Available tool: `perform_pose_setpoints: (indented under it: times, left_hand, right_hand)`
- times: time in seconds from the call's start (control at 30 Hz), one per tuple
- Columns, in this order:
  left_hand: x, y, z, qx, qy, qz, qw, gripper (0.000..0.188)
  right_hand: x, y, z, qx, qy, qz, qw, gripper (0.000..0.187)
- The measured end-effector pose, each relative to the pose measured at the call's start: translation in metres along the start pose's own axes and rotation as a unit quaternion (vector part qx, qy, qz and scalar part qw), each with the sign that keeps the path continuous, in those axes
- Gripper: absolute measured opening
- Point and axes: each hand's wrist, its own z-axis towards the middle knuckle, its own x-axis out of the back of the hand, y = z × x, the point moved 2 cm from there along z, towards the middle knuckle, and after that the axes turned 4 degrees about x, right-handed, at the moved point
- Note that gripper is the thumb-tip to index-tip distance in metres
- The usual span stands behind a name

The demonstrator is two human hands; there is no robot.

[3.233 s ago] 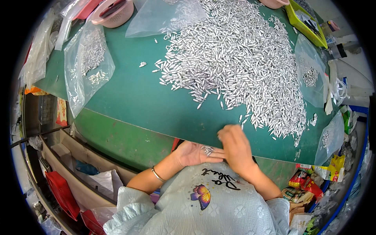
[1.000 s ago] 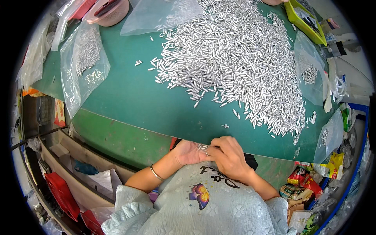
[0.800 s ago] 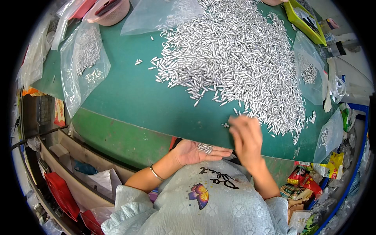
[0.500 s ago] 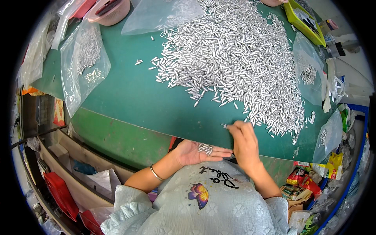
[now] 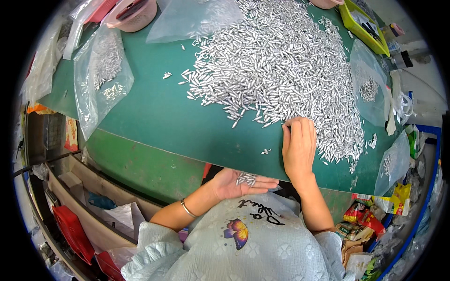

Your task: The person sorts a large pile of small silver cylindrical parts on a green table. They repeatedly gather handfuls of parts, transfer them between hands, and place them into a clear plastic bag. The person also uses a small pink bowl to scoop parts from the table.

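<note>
On a green tabletop (image 5: 154, 107), we see a heap of silver pieces (image 5: 276, 70); at its near edge the right hand (image 5: 299, 150) bunches its fingers, pinching what we cannot tell. The left hand (image 5: 229, 186) lies spread, palm up, bearing several loose pieces (image 5: 246, 178). We judge this picking-up, next calling for a precise fingertip grip.
</note>
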Motion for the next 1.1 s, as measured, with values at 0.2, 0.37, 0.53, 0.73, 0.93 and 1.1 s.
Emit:
perform_pose_setpoints:
  times: [0.2, 0.37, 0.53, 0.73, 0.93, 1.1]
  left_hand:
    - [-0.007, 0.001, -0.009, -0.018, 0.075, 0.084, 0.993, 0.067]
    - [-0.002, 0.002, -0.015, -0.016, 0.056, 0.092, 0.994, 0.064]
    - [-0.001, 0.006, -0.016, -0.014, 0.018, 0.042, 0.999, 0.065]
    - [0.014, 0.003, -0.028, -0.044, -0.040, -0.080, 0.995, 0.058]
    - [0.020, 0.015, -0.044, -0.066, -0.072, -0.078, 0.992, 0.057]
    - [0.015, 0.023, -0.047, -0.043, 0.000, -0.004, 0.999, 0.060]
  right_hand:
    - [0.000, 0.000, 0.001, 0.013, -0.019, -0.007, 1.000, 0.013]
    - [0.007, -0.001, 0.004, 0.034, -0.048, 0.022, 0.998, 0.015]
    - [0.005, 0.002, 0.005, 0.046, -0.036, 0.069, 0.996, 0.014]
    - [0.015, -0.052, -0.016, 0.157, -0.143, 0.281, 0.936, 0.021]
    - [-0.001, -0.070, 0.007, 0.159, -0.151, 0.241, 0.945, 0.029]
    - [-0.035, -0.071, 0.041, 0.088, -0.062, 0.092, 0.990, 0.032]
